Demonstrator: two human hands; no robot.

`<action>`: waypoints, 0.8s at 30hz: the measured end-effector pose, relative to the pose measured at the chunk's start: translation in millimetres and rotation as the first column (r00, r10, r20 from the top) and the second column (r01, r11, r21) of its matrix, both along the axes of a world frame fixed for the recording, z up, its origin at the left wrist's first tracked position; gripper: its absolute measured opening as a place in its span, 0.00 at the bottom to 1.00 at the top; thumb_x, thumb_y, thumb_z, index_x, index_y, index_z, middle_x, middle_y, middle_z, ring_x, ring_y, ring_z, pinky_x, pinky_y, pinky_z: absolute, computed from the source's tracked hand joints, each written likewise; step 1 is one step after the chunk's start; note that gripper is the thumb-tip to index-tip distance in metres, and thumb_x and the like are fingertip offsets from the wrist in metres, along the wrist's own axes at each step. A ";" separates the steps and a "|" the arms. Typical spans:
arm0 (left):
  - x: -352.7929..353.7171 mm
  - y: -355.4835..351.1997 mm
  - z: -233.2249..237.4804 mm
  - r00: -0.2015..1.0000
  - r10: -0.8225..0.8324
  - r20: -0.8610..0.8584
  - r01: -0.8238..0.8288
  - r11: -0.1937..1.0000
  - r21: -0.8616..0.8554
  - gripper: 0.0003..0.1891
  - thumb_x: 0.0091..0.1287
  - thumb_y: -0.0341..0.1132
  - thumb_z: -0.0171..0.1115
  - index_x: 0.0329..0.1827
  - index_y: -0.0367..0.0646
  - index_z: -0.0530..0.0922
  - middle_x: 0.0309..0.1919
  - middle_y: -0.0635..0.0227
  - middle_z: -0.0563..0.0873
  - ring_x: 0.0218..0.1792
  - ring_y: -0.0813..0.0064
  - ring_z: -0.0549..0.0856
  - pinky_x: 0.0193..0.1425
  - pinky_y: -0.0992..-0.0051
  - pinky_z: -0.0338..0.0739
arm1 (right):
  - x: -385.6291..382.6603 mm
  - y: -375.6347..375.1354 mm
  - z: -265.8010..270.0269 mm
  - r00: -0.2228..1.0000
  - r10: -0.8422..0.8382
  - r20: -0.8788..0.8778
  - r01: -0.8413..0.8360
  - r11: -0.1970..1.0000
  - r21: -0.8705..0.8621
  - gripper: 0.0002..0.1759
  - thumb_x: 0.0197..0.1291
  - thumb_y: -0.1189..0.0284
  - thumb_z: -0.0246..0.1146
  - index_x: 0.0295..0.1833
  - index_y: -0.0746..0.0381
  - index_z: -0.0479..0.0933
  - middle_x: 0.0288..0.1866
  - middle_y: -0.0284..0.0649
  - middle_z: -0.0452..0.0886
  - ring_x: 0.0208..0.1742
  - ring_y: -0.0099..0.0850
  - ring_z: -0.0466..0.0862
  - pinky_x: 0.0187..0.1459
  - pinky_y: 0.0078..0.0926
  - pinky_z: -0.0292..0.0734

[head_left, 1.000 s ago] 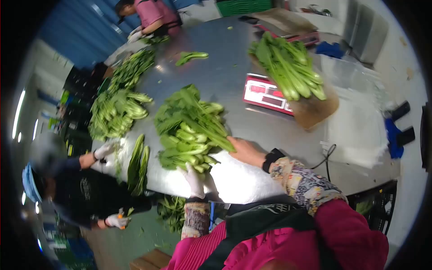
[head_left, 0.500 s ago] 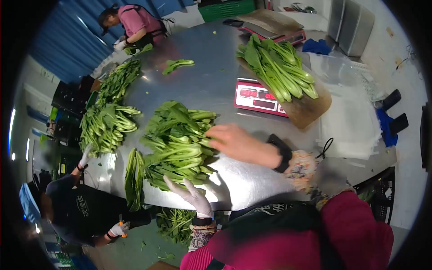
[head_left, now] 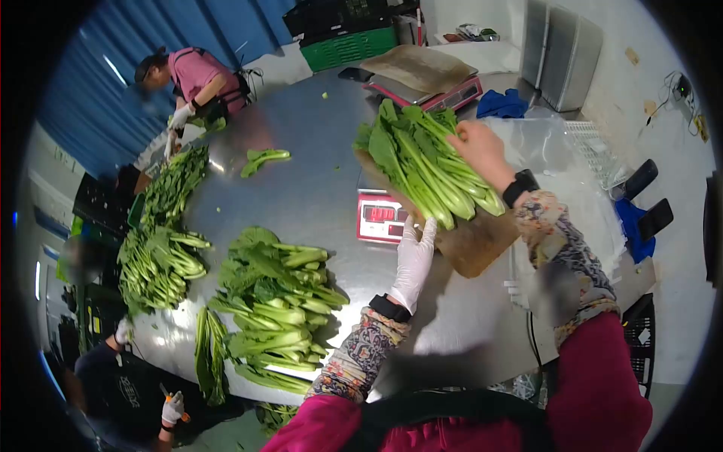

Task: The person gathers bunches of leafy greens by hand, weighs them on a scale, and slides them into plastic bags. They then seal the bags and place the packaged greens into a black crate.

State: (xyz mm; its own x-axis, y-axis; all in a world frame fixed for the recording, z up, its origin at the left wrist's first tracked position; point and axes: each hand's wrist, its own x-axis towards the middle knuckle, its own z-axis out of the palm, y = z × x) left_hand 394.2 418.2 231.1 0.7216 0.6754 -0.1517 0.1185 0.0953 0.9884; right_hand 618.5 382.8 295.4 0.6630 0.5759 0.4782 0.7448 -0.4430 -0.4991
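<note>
A bunch of leafy greens (head_left: pixel 429 166) lies on a brown board (head_left: pixel 478 245) over a red-edged scale (head_left: pixel 379 218). My left hand (head_left: pixel 416 260), in a white glove, is at the lower stem ends, fingers pointing up and a little apart, touching or almost touching the stems. My bare right hand (head_left: pixel 483 151) reaches over the bunch's right side with its fingers curled on the greens. A larger pile of greens (head_left: pixel 279 309) lies on the metal table (head_left: pixel 301 120) to the left. The scale's red display is lit, its digits too blurred to read.
More greens (head_left: pixel 162 260) line the table's left side, and a single stalk (head_left: pixel 263 160) lies apart. A second scale (head_left: pixel 456 94), a blue cloth (head_left: pixel 502 104) and clear plastic sheets (head_left: pixel 561 226) are beyond and right. Two co-workers (head_left: pixel 203 79) are at the far-left and lower-left edges.
Both my hands have left the large pile and moved right to the bunch on the scale. The view has shifted, and the co-worker at lower left sits lower in the frame.
</note>
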 end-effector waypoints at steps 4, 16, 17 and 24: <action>11.1 5.0 -5.2 0.986 -0.023 0.166 0.036 0.997 -0.072 0.21 0.73 0.29 0.48 0.67 0.33 0.63 0.56 0.60 0.78 0.53 0.75 0.77 0.58 0.78 0.70 | -0.2 21.1 -2.9 0.992 -0.121 0.040 0.127 0.931 -0.343 0.19 0.51 0.59 0.67 0.39 0.65 0.80 0.40 0.54 0.82 0.41 0.50 0.82 0.44 0.41 0.78; 13.7 14.1 -9.0 0.951 0.160 0.264 -0.091 0.963 -0.254 0.22 0.71 0.30 0.50 0.66 0.32 0.65 0.57 0.60 0.77 0.56 0.73 0.76 0.60 0.76 0.69 | 23.0 -59.8 -36.5 0.994 -0.071 -0.078 0.080 0.991 0.112 0.30 0.56 0.48 0.62 0.39 0.70 0.79 0.27 0.48 0.81 0.31 0.43 0.81 0.36 0.37 0.74; 18.6 16.3 -0.5 0.937 0.245 0.250 -0.163 0.938 -0.307 0.23 0.71 0.32 0.50 0.67 0.32 0.64 0.58 0.59 0.76 0.56 0.72 0.76 0.61 0.75 0.69 | 47.3 -56.6 -55.1 0.984 -0.151 -0.099 0.159 0.984 0.077 0.31 0.58 0.47 0.60 0.39 0.70 0.79 0.26 0.45 0.81 0.30 0.39 0.80 0.35 0.34 0.73; -23.3 46.9 35.1 0.976 0.145 -0.163 -0.065 0.906 0.419 0.18 0.71 0.36 0.50 0.56 0.32 0.75 0.43 0.48 0.84 0.48 0.60 0.83 0.54 0.69 0.73 | -33.0 -65.0 -32.8 0.643 0.297 -0.706 -0.422 0.907 -0.002 0.20 0.62 0.60 0.59 0.33 0.69 0.77 0.22 0.38 0.79 0.20 0.27 0.77 0.24 0.23 0.68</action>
State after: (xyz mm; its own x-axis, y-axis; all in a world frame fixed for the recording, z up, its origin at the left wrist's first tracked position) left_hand 370.9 465.1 266.2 0.6290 0.7769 0.0295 0.3156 -0.2898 0.9036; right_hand 585.5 317.8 262.7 0.4887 0.8626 -0.1309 0.3464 -0.3295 -0.8783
